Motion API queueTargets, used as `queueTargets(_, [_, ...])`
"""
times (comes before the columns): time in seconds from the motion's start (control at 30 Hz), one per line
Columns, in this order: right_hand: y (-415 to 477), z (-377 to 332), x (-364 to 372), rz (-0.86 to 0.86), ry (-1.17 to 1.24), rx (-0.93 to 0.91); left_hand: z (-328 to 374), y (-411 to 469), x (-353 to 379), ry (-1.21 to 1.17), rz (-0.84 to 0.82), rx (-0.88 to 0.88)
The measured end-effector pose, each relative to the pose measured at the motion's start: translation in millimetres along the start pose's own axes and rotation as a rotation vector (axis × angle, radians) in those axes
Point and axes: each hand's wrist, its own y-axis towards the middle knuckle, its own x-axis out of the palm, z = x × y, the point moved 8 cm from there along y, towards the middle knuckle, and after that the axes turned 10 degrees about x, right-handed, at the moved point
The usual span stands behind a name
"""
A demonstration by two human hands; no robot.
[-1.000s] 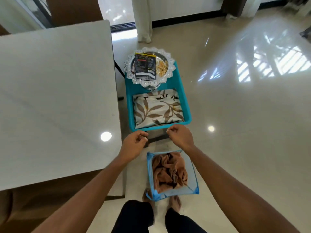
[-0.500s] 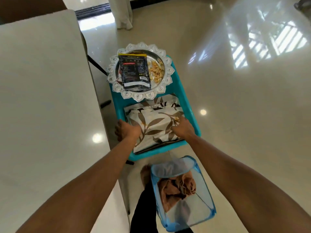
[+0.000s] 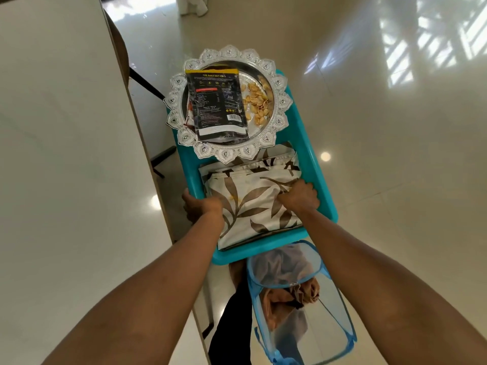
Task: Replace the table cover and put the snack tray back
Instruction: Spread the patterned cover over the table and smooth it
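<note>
Just ahead, snack tray [image 3: 283, 101] overlapping folded cover [image 3: 258, 206] in teal bin [image 3: 316, 177].

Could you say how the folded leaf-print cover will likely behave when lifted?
Probably floppy: the folded cover shows soft creases, so unsupported edges may sag. Its layers look thin, so likely light, and they may slip apart or unfold.

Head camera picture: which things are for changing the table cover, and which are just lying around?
For the job: folded cream leaf-print cloth, gripped by left hand and right hand; ornate silver snack tray; white table top.
Just lying about: blue mesh basket; white curtain.
</note>
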Motion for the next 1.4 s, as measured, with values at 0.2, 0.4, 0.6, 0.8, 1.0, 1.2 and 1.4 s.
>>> queueTargets(0.2, [-5.8,-0.7,10.5,-0.002,-0.088,-0.078,-3.3,1.3,-0.1,-0.046,0.051,0.04])
queueTargets(0.4, [-7.3,11.7,11.0,-0.164,0.086,-0.061,-5.5,4.8,-1.3,-0.112,0.068,0.048])
queueTargets(0.6, [-18.7,-1.5,-14.8,-0.318,0.329,-0.063,1.2,0.7,-5.2,0.023,0.062,0.063])
queueTargets(0.8, [-58.4,2.2,-47.9,-0.421,0.67,-0.107,35.8,-26.6,-15.1,0.236,0.068,0.321])
queueTargets(1.0, [-118.2,20.2,-73.8,-0.52,1.056,-0.058,37.5,-69.7,-3.1,-0.002,-0.304,0.444])
queueTargets(1.2, [-190.0,30.8,-107.8,-0.442,0.989,-0.214,26.3,-143.3,-35.6,-0.07,-0.531,0.517])
queueTargets(1.4, [-284.3,35.0,-144.2,-0.462,0.912,-0.412,-31.2,-200.8,-87.2,-0.361,-0.686,0.148])
